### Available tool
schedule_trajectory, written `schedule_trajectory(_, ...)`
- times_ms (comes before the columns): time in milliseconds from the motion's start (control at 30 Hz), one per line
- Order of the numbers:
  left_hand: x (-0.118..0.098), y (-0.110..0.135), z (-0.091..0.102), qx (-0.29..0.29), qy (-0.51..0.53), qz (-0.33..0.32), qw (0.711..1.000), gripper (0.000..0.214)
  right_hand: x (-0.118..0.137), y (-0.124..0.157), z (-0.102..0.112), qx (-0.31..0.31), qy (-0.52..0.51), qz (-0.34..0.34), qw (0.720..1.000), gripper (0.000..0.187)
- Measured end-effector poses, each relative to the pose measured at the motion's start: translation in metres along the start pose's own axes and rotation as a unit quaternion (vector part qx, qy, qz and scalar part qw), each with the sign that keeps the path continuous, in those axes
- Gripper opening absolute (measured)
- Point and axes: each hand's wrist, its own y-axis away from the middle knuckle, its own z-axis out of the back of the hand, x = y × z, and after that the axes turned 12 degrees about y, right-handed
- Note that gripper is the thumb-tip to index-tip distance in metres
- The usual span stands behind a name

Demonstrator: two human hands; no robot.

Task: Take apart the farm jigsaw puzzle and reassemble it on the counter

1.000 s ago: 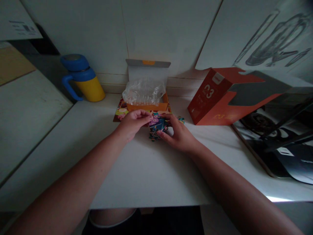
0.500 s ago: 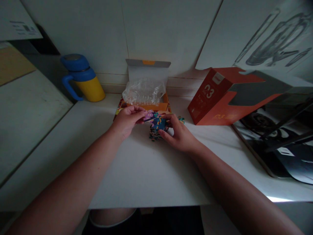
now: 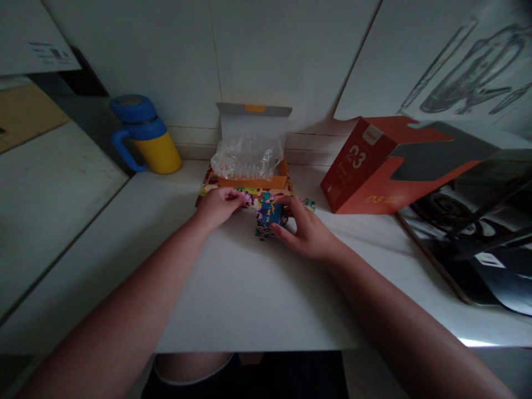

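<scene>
A stack of colourful jigsaw puzzle pieces (image 3: 269,213) stands on the white tabletop, a dark blue patterned piece on top. My right hand (image 3: 308,230) grips the stack from the right, thumb at the near side and fingers at the far side. Just left of the stack, my left hand (image 3: 219,208) is closed in a pinch on a pink-purple puzzle piece (image 3: 248,198), partly hidden by the fingers. Another green-blue puzzle piece (image 3: 310,205) shows beyond my right hand. Behind both hands sits an open patterned cardboard box (image 3: 274,182) with clear plastic wrap (image 3: 247,158) in it.
A blue and yellow jug (image 3: 155,147) stands at the back left. To the right, a red-orange box (image 3: 361,172) leans open beside a dark, glossy printed panel (image 3: 469,260). A white wall (image 3: 282,55) closes off the back of the table (image 3: 249,299).
My left hand has drawn the pink-purple piece slightly left, away from the top of the stack. My right hand keeps its hold on the stack. The view has shifted a little.
</scene>
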Motion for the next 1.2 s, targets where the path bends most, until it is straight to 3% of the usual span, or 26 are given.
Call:
schedule_trajectory(133,-0.011,0.007,0.0,-0.003,-0.151,-0.117,0.981,0.026,0.0,0.0,0.0,0.002,0.005,0.004,1.0,0.053)
schedule_trajectory(233,-0.024,0.016,-0.008,0.024,-0.118,-0.176,0.977,0.03,0.0,0.0,0.0,0.001,0.01,0.01,1.0,0.053)
schedule_trajectory(333,-0.033,0.025,-0.018,0.121,0.03,-0.135,0.983,0.036,0.001,-0.002,0.001,0.0,0.005,0.023,1.0,0.053)
schedule_trajectory(400,-0.035,0.029,-0.023,0.142,0.078,-0.103,0.981,0.034,0.003,-0.002,0.002,-0.004,0.006,0.029,1.0,0.053)
schedule_trajectory(600,-0.037,0.029,-0.023,0.123,0.189,-0.018,0.974,0.032,0.003,-0.002,0.003,0.0,0.006,0.028,1.0,0.049)
schedule_trajectory(733,-0.045,0.021,-0.008,0.049,0.263,0.049,0.962,0.039,0.003,-0.002,0.003,0.002,-0.004,0.025,1.0,0.046)
schedule_trajectory(833,-0.041,0.01,0.011,0.014,0.21,0.044,0.977,0.041,0.004,-0.002,0.003,0.01,-0.009,0.017,1.0,0.049)
schedule_trajectory(933,-0.027,-0.003,0.03,-0.013,0.055,-0.001,0.998,0.038,0.004,-0.002,0.002,0.018,-0.008,0.007,1.0,0.053)
schedule_trajectory(1033,-0.01,-0.013,0.041,-0.038,-0.086,-0.031,0.995,0.03,0.003,-0.001,0.001,0.019,-0.004,0.0,1.0,0.059)
schedule_trajectory(1200,0.003,-0.018,0.044,-0.042,-0.155,-0.014,0.987,0.018,0.001,-0.001,0.001,0.026,-0.015,-0.015,0.999,0.067)
